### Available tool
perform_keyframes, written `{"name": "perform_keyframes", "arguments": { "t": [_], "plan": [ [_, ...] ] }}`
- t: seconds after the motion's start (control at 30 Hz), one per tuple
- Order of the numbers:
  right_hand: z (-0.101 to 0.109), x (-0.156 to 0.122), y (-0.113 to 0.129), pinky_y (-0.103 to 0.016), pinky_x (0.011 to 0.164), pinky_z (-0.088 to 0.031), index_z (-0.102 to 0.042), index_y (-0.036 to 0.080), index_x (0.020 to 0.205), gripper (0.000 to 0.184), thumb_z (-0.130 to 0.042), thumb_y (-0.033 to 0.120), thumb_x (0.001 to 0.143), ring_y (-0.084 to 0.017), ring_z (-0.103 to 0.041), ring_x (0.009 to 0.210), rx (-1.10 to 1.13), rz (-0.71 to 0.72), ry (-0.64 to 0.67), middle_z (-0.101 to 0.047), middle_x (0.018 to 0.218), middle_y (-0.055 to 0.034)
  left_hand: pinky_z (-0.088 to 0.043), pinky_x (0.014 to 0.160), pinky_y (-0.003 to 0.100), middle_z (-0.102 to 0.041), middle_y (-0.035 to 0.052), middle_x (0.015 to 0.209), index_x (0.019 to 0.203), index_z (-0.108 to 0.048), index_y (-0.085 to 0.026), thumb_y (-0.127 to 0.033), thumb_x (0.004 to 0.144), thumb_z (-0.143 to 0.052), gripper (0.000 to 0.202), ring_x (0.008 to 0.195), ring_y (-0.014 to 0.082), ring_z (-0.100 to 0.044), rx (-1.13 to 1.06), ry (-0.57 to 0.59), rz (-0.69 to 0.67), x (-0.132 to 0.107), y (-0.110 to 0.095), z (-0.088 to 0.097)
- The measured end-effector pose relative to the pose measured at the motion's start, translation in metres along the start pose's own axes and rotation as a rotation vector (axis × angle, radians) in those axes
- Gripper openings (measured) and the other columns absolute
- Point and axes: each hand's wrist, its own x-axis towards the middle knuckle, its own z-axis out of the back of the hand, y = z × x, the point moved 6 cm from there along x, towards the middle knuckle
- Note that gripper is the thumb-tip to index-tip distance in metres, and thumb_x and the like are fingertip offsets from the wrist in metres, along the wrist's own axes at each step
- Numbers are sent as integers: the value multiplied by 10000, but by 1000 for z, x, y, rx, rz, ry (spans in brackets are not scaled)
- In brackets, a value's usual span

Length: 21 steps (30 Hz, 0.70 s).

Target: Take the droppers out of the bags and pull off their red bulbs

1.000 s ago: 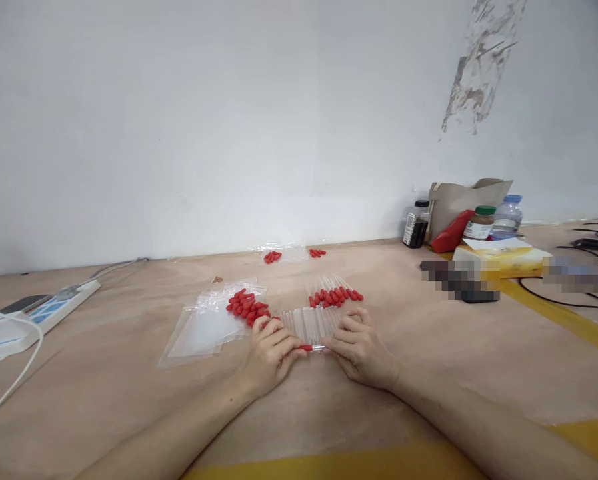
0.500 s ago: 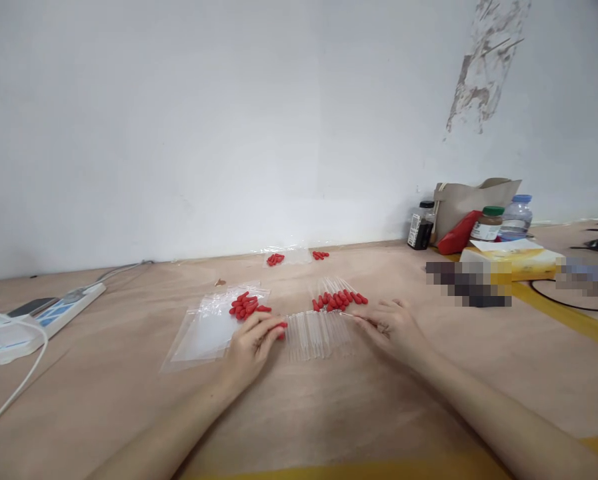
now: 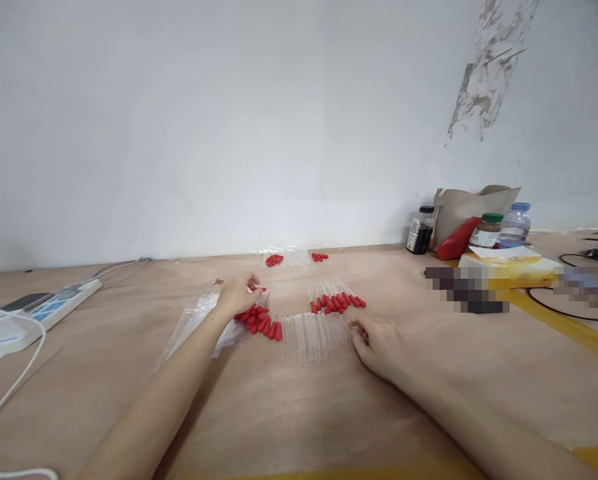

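My left hand (image 3: 239, 293) is raised over the far part of a heap of red rubber dropper bulbs (image 3: 261, 324), a red bulb (image 3: 263, 289) pinched at its fingertips. The heap trails toward a row of clear thin tubes (image 3: 311, 337) lying side by side. At the row's right end is my right hand (image 3: 376, 340), fingers curled together on the outermost tubes; what they hold, if anything, cannot be made out. Behind the row lie several tubes fitted with red bulbs (image 3: 336, 303), their thin ends pointing away. Part of the heap is hidden by my left hand.
Clear plastic bags (image 3: 193, 327) lie under my left forearm. Small groups of red bulbs (image 3: 275, 261) rest on plastic by the wall. A power strip (image 3: 63, 313) with white cables is at left. Bottles (image 3: 419, 230), a grey bag (image 3: 469, 207) and a yellow box (image 3: 516, 270) stand at right.
My left hand has moved away from the tube row, up over the bulb heap, leaving red bulbs beside the row. My right hand has come down to the row's right end; its thin tube no longer shows.
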Motion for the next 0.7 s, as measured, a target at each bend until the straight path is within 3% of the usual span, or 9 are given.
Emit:
{"name": "perform_keyframes", "arguments": {
  "t": [0.2,0.37,0.5,0.6,0.7],
  "plan": [
    [-5,-3,8,-298,753,-326,-577,232,843,162,-456,195,741,-184,-540,864,-35,24,28,-621,908,-28,-366,763,358,-653,7,691,657,-577,-223,-298,638,-551,82,726,218,-594,69,58,-7,1,-5,-20],
    [-8,-3,8,-320,766,-312,-584,232,848,159,-441,287,802,-189,-530,885,-43,29,55,-613,922,-33,-346,820,415,-657,56,742,616,-591,-209,-350,658,-536,157,825,268,-583,80,60,11,-1,-9,-15],
    [-10,-3,10,-319,764,-311,-582,224,850,177,-427,306,819,-191,-528,895,-39,39,67,-612,919,-34,-367,824,354,-659,43,859,709,-620,-223,-340,683,-505,167,907,241,-564,36,93,-18,-4,-39,-16],
    [-9,-3,8,-312,777,-314,-563,221,932,190,-429,293,818,-176,-537,893,-6,23,46,-614,936,-31,-389,794,315,-666,20,741,649,-630,-218,-319,663,-519,151,826,215,-591,-1,190,-2,-4,-69,-32],
    [-7,-2,4,-309,800,-315,-543,216,999,228,-403,276,829,-166,-540,910,31,-4,42,-618,961,-37,-392,784,333,-652,53,641,560,-612,-174,-339,670,-509,223,779,234,-598,-18,273,79,1,-87,-52]
  ]
}}
